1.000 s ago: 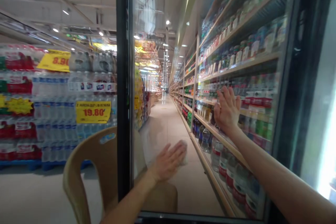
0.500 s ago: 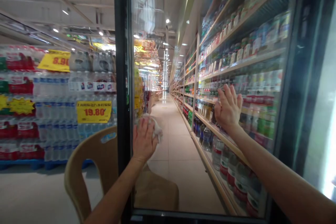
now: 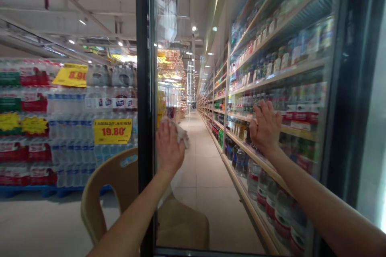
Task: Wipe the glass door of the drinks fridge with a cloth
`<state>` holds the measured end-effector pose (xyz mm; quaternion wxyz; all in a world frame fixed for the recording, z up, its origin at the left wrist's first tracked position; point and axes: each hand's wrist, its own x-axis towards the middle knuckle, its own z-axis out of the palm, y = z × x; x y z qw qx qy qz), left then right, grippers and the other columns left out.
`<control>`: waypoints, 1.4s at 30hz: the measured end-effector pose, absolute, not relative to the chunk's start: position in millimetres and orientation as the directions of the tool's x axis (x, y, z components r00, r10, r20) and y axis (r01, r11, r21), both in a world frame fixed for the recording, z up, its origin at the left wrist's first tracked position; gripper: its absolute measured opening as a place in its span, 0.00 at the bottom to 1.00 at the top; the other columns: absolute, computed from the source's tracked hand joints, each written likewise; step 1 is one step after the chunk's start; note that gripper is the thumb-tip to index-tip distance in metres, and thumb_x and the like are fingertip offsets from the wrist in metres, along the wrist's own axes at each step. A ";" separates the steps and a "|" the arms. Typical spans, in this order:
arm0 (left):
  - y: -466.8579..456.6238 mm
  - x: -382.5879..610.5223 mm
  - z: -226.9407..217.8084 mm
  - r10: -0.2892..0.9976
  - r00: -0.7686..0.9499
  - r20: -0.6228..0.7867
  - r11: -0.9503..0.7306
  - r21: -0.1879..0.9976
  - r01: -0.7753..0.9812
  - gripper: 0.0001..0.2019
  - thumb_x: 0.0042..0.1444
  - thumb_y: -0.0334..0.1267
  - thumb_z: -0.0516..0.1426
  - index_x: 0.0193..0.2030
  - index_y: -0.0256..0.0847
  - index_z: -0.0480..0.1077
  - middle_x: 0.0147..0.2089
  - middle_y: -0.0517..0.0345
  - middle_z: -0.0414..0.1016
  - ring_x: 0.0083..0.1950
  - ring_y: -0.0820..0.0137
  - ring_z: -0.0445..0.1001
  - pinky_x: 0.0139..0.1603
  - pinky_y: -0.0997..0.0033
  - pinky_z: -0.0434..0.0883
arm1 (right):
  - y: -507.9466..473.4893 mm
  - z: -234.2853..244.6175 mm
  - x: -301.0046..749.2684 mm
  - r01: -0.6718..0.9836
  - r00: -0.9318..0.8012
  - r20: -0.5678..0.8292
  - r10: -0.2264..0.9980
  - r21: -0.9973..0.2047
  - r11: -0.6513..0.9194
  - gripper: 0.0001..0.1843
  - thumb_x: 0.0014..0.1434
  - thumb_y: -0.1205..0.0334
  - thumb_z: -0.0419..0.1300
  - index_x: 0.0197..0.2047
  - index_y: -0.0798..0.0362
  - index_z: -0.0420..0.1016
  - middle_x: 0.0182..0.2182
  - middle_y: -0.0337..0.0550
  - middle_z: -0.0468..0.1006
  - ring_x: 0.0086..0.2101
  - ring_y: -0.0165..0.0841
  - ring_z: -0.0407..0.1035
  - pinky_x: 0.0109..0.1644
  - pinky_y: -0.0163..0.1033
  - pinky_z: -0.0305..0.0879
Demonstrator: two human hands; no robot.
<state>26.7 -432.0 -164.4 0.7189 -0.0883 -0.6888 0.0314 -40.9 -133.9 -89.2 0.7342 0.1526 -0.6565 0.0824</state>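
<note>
A tall glass door (image 3: pixel 205 192) in a black frame (image 3: pixel 144 88) stands open in front of me. My left hand (image 3: pixel 169 146) lies flat against the glass near its left frame, pressing a white cloth (image 3: pixel 182 134) onto the pane. My right hand (image 3: pixel 265 126) rests on the glass further right, fingers spread and palm flat, holding nothing. Through the pane I see an aisle and shelves of bottled drinks (image 3: pixel 271 72).
A tan plastic chair (image 3: pixel 120 184) stands just beyond the door's left edge. Stacked packs of bottled water (image 3: pixel 75 128) with yellow price signs (image 3: pixel 112 131) fill the left side. A dark cooler frame (image 3: pixel 346 88) runs down the right.
My left hand with the cloth swept from low centre leftward and upward across the glass, ending near the door's left frame. My right hand stayed pressed in place.
</note>
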 end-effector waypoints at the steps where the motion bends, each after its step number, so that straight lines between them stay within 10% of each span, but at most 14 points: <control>1: -426.8 25.9 -161.5 0.311 0.020 0.950 0.945 -0.311 0.098 0.33 0.58 0.36 0.48 0.69 0.35 0.40 0.71 0.44 0.42 0.71 0.62 0.35 0.68 0.54 0.45 | -133.8 -89.2 -40.9 -0.322 0.120 0.990 -0.080 0.115 0.940 0.26 0.60 0.57 0.47 0.62 0.52 0.61 0.61 0.50 0.62 0.63 0.41 0.51 0.64 0.52 0.44; 5: -415.6 23.4 -137.6 0.771 -0.066 0.633 0.630 -0.744 0.223 0.30 0.59 0.42 0.48 0.67 0.39 0.47 0.69 0.51 0.51 0.71 0.66 0.40 0.69 0.60 0.43 | -133.5 -89.5 -40.7 -0.326 0.115 0.990 -0.083 0.117 0.938 0.27 0.60 0.58 0.47 0.62 0.51 0.60 0.61 0.49 0.62 0.63 0.40 0.51 0.65 0.51 0.43; 10: -404.8 16.2 -85.1 0.240 0.027 0.970 0.964 -0.242 0.111 0.29 0.58 0.37 0.49 0.66 0.34 0.49 0.70 0.45 0.46 0.72 0.63 0.36 0.69 0.54 0.40 | -134.3 -89.0 -40.1 -0.313 0.160 0.984 -0.082 0.130 0.941 0.24 0.61 0.58 0.46 0.60 0.53 0.63 0.60 0.49 0.64 0.62 0.40 0.52 0.64 0.50 0.44; 15: -362.8 16.3 -138.6 0.839 -0.086 0.538 0.538 -0.794 0.283 0.27 0.58 0.41 0.48 0.64 0.35 0.54 0.70 0.53 0.47 0.72 0.64 0.37 0.70 0.58 0.42 | -134.2 -88.7 -40.1 -0.333 0.160 0.983 -0.086 0.136 0.933 0.24 0.61 0.59 0.47 0.60 0.51 0.63 0.60 0.48 0.64 0.62 0.38 0.52 0.65 0.50 0.44; 18: -360.3 15.6 -141.6 0.935 -0.111 0.337 0.354 -0.867 0.350 0.28 0.58 0.44 0.48 0.64 0.38 0.54 0.70 0.57 0.46 0.72 0.66 0.36 0.70 0.57 0.41 | -133.7 -89.5 -41.2 -0.344 0.167 0.982 -0.086 0.140 0.928 0.24 0.61 0.60 0.46 0.60 0.51 0.62 0.60 0.48 0.64 0.62 0.37 0.52 0.64 0.49 0.45; 24: -367.5 12.2 -62.6 0.402 -0.102 0.910 0.911 -0.386 0.145 0.27 0.60 0.39 0.48 0.65 0.34 0.51 0.70 0.44 0.47 0.71 0.59 0.39 0.69 0.49 0.38 | -133.5 -90.3 -42.9 -0.372 0.143 0.987 -0.068 0.117 0.921 0.25 0.61 0.60 0.46 0.62 0.50 0.60 0.60 0.47 0.65 0.62 0.37 0.52 0.65 0.49 0.43; 29: -365.8 12.6 -72.6 0.826 -0.060 0.561 0.554 -0.786 0.276 0.25 0.61 0.43 0.46 0.64 0.39 0.53 0.67 0.51 0.55 0.71 0.65 0.43 0.69 0.54 0.37 | -133.4 -90.0 -42.2 -0.381 0.181 0.980 -0.086 0.151 0.912 0.24 0.61 0.62 0.47 0.61 0.51 0.61 0.60 0.48 0.65 0.62 0.37 0.53 0.65 0.50 0.45; 31: -382.6 12.5 -61.1 0.811 -0.072 0.580 0.575 -0.770 0.276 0.25 0.61 0.42 0.47 0.65 0.40 0.52 0.67 0.52 0.55 0.70 0.66 0.46 0.69 0.54 0.37 | -133.3 -89.9 -42.1 -0.375 0.186 0.979 -0.081 0.147 0.916 0.24 0.61 0.62 0.47 0.60 0.51 0.62 0.59 0.48 0.66 0.62 0.37 0.54 0.64 0.49 0.46; 36: -416.2 11.9 -24.3 0.117 0.010 0.993 0.985 -0.117 0.129 0.27 0.58 0.38 0.49 0.65 0.38 0.52 0.69 0.45 0.48 0.71 0.58 0.44 0.68 0.49 0.40 | -133.3 -89.5 -40.9 -0.381 0.191 0.979 -0.073 0.143 0.914 0.23 0.61 0.61 0.47 0.60 0.51 0.62 0.59 0.49 0.65 0.62 0.37 0.53 0.65 0.49 0.45; 42: -399.5 15.4 -50.8 0.832 -0.071 0.550 0.546 -0.790 0.279 0.26 0.60 0.42 0.48 0.65 0.46 0.51 0.68 0.55 0.54 0.70 0.67 0.48 0.69 0.56 0.41 | -133.2 -89.3 -38.8 -0.380 0.189 0.979 -0.077 0.145 0.914 0.23 0.61 0.61 0.47 0.60 0.51 0.62 0.59 0.48 0.66 0.62 0.37 0.54 0.64 0.49 0.47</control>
